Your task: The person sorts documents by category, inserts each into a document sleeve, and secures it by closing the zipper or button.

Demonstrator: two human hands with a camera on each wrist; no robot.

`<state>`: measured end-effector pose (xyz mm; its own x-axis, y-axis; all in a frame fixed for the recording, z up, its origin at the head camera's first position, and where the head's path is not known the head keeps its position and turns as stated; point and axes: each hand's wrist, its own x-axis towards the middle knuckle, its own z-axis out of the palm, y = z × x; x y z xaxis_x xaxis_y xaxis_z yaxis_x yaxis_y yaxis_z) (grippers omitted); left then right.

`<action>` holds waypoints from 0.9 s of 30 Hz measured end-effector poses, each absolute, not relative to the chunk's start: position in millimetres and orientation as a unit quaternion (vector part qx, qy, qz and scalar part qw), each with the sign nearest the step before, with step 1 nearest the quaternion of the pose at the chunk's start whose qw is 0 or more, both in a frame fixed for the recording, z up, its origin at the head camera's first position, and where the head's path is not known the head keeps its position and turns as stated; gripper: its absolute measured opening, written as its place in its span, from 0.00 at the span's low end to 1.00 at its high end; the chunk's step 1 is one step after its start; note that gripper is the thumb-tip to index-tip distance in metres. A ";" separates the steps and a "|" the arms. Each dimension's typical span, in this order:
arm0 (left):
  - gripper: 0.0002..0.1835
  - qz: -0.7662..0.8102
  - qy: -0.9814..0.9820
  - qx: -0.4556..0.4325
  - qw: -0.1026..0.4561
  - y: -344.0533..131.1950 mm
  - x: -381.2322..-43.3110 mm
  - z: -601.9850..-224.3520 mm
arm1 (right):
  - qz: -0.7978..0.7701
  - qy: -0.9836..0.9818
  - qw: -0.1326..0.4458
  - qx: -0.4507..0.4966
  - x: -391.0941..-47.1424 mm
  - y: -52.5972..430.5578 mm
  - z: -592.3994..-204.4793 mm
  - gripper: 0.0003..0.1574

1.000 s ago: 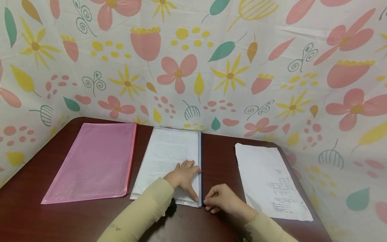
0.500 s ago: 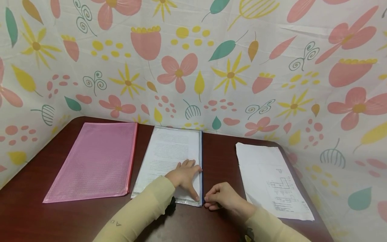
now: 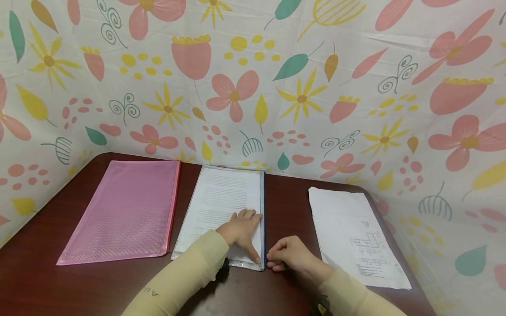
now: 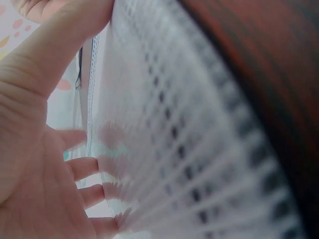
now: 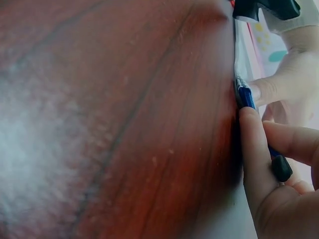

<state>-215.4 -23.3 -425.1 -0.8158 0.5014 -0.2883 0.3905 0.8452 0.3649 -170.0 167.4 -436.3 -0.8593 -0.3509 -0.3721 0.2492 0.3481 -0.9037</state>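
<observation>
A clear mesh zip folder (image 3: 225, 188) with a blue zip along its right edge lies flat on the table, printed sheets showing through it. My left hand (image 3: 241, 230) rests on its lower right part with fingers spread; in the left wrist view the fingertips (image 4: 102, 195) touch the mesh surface. At the folder's near right corner, my right hand (image 3: 294, 254) has its fingers curled. In the right wrist view, the thumb and forefinger pinch the blue zip end, and a dark zip pull (image 5: 281, 168) shows between the fingers.
A pink mesh zip folder (image 3: 126, 206) lies to the left. Loose paper sheets (image 3: 344, 219) with printed diagrams lie at the right, close to the right forearm. The dark wooden table (image 3: 130, 289) meets a flower-patterned cloth (image 3: 233, 131) at the back.
My right hand has shifted very slightly away from me along the folder's corner. The left hand stays spread on the folder, which lies in the same place.
</observation>
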 end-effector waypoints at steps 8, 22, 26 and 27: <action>0.70 0.130 0.944 0.236 0.189 -23.0 -214.8 -424.6 | -0.572 0.781 0.250 -0.025 -176.7 167.2 -438.1 0.11; 0.70 0.124 0.946 0.235 0.185 -22.9 -217.3 -427.6 | -0.575 0.783 0.235 -0.027 -185.1 164.1 -432.7 0.10; 0.70 0.126 0.945 0.234 0.189 -23.2 -217.3 -427.8 | -0.575 0.784 0.233 -0.028 -188.0 163.4 -433.0 0.10; 0.70 0.125 0.945 0.234 0.189 -23.3 -217.5 -428.0 | -0.575 0.784 0.233 -0.029 -188.4 163.2 -432.9 0.11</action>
<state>-217.5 -23.3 -428.0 -0.8188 0.4904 -0.2986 0.3956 0.8587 0.3257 -188.4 163.2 -432.9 -0.8899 -0.3133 -0.3317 0.2226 0.3365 -0.9150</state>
